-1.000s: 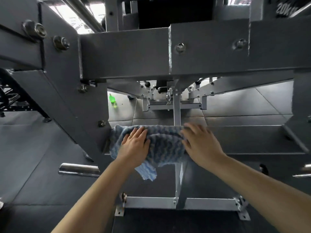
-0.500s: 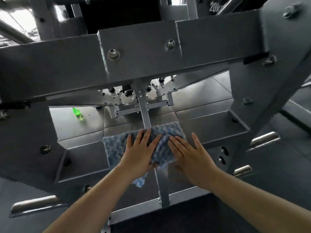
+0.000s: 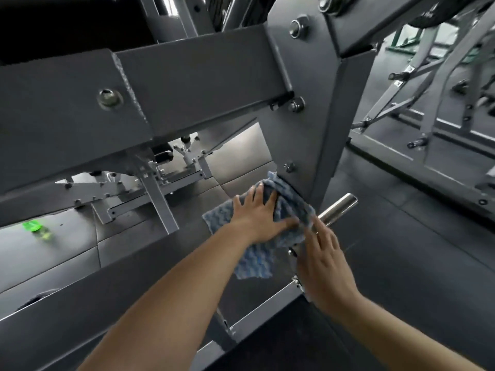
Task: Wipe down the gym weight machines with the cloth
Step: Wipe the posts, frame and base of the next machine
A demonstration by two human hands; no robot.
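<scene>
A blue-and-white textured cloth (image 3: pixel 257 259) lies against the lower part of the grey weight machine frame (image 3: pixel 302 135), bunched up at the foot of its upright plate. My left hand (image 3: pixel 257 218) presses flat on the cloth with its fingers spread. My right hand (image 3: pixel 325 259) is just to the right, its straight fingers touching the cloth's right edge beside a chrome peg (image 3: pixel 338 208). The cloth's lower corner hangs free below my left hand.
A green spray bottle (image 3: pixel 36 228) lies on the dark rubber floor at the left, beyond the frame. A light grey bracket (image 3: pixel 160 207) crosses under the big beam. More grey machine frames (image 3: pixel 428 108) stand at the right.
Both hands and the cloth have slid right along the lower frame, from its middle to the foot of the right upright plate. My view has swung right as well.
</scene>
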